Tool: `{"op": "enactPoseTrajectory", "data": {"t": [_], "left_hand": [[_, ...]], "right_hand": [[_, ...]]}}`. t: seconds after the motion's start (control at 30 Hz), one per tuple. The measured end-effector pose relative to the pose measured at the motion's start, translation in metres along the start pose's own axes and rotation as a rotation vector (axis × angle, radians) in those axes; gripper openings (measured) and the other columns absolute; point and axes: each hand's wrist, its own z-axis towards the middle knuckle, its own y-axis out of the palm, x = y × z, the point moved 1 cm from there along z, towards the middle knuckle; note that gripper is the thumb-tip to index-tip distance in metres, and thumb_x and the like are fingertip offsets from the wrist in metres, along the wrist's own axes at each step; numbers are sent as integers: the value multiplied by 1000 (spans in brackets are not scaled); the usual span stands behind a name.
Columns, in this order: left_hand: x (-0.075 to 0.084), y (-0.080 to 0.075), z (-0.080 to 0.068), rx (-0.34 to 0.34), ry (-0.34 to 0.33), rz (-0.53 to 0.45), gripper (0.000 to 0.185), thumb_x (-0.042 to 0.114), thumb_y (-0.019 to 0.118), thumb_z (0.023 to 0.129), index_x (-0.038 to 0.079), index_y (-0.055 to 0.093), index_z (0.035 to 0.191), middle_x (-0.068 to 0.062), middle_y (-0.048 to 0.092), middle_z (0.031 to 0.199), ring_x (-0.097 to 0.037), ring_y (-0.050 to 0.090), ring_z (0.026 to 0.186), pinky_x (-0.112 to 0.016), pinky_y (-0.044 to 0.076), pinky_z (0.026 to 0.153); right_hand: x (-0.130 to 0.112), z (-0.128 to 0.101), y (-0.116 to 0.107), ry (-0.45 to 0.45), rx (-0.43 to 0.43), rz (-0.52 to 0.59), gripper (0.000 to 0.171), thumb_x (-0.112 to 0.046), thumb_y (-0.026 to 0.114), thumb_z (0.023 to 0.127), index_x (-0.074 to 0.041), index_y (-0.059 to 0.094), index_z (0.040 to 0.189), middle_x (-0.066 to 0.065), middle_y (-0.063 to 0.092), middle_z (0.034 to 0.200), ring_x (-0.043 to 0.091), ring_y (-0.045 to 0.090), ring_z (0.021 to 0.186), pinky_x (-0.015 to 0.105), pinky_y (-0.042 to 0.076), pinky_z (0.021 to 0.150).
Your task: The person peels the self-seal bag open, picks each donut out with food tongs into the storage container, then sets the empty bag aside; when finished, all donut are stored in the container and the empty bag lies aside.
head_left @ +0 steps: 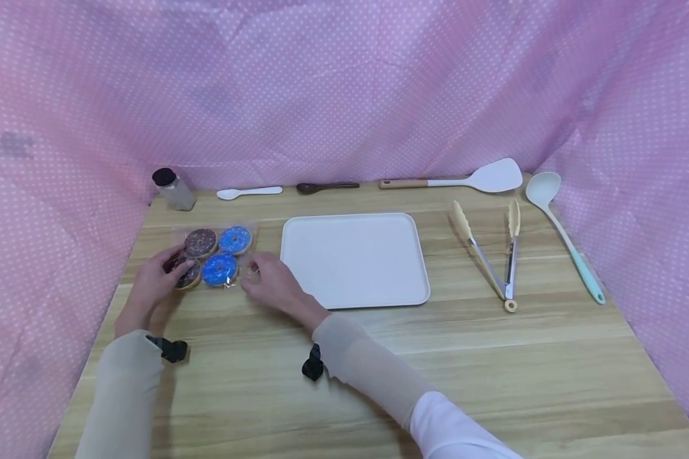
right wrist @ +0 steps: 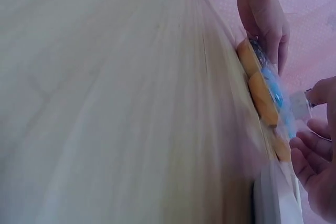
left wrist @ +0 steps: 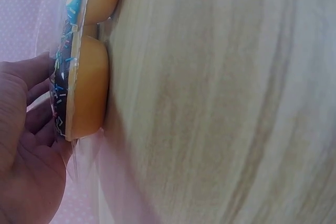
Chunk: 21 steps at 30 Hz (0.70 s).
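Observation:
A clear plastic packet (head_left: 255, 237) lies flat on the left of the table with iced donuts inside. Two have brown icing, such as the brown donut (head_left: 201, 243); two are blue, among them the near blue donut (head_left: 219, 269). My left hand (head_left: 156, 278) grips the packet over the near brown donut (left wrist: 88, 90), fingers curved over its sprinkled top. At the packet's right edge is my right hand (head_left: 272, 280), its fingers loosely bent. A gap shows between thumb and fingers in the right wrist view, where the right hand (right wrist: 320, 145) is cut off by the frame.
A white tray (head_left: 353, 261) lies right of the packet. Along the back are a black-lidded jar (head_left: 174, 190), a white spoon (head_left: 249, 192), a dark spoon (head_left: 326, 187) and a white spatula (head_left: 494, 176). Tongs (head_left: 511, 255) and a ladle (head_left: 568, 239) lie at the right.

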Motion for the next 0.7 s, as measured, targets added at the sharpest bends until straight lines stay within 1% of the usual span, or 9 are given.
{"op": "enactPoseTrajectory", "data": {"t": [0.07,0.13,0.27,0.37,0.43,0.47,0.53,0.6,0.7], "left_hand": [[-1,0,0,1,1,-4,65,45,46,99,6,30,148,-34,29,147,-56,27,132,-67,25,104],[-2,1,1,2,2,-9,65,44,46,99,6,30,148,-34,29,147,-55,27,132,-67,25,104],[-1,1,0,-8,-10,-20,66,45,47,99,6,30,149,-33,28,148,-55,26,133,-67,25,105],[2,1,0,-17,-22,-23,67,47,47,98,6,29,149,-33,27,148,-55,25,133,-67,24,105],[2,1,0,-17,-24,-24,67,47,47,98,6,29,149,-33,27,148,-55,25,133,-67,24,105],[3,1,0,-15,-23,-20,67,47,47,98,6,29,149,-33,27,148,-55,26,133,-67,24,105],[3,0,0,-14,-23,-19,68,48,47,98,7,29,149,-33,27,148,-55,25,133,-67,24,105],[2,0,0,-14,-22,-19,67,46,47,98,7,29,149,-34,26,148,-55,24,133,-67,23,106],[1,-1,-1,-18,-25,-17,67,47,46,98,7,29,149,-34,26,149,-55,24,134,-67,22,106]], "right_hand": [[-4,4,2,9,10,-27,31,-34,61,91,-16,60,117,-7,58,108,5,55,97,17,48,83],[-7,8,5,21,28,-55,30,-35,60,93,-16,59,116,-8,58,109,4,55,98,17,48,85],[-9,16,10,45,43,-98,20,-33,61,93,-17,60,105,-8,58,103,3,54,92,15,48,79],[-8,21,12,42,39,-102,9,-26,61,93,-18,61,98,-9,58,96,3,53,86,13,46,72],[-7,22,12,28,46,-91,3,-20,60,93,-18,62,94,-10,58,92,2,53,82,13,45,68],[-6,22,11,21,53,-79,2,-18,60,92,-19,62,92,-10,58,89,2,53,80,12,44,66],[-5,22,9,16,67,-56,7,-15,59,91,-19,62,87,-10,58,84,3,53,75,12,43,62],[-4,21,6,31,73,-21,10,-13,59,90,-19,62,83,-10,58,80,3,53,72,13,42,61],[-1,19,3,80,82,37,11,-13,59,90,-20,61,81,-10,58,79,4,54,72,14,43,61]]}}
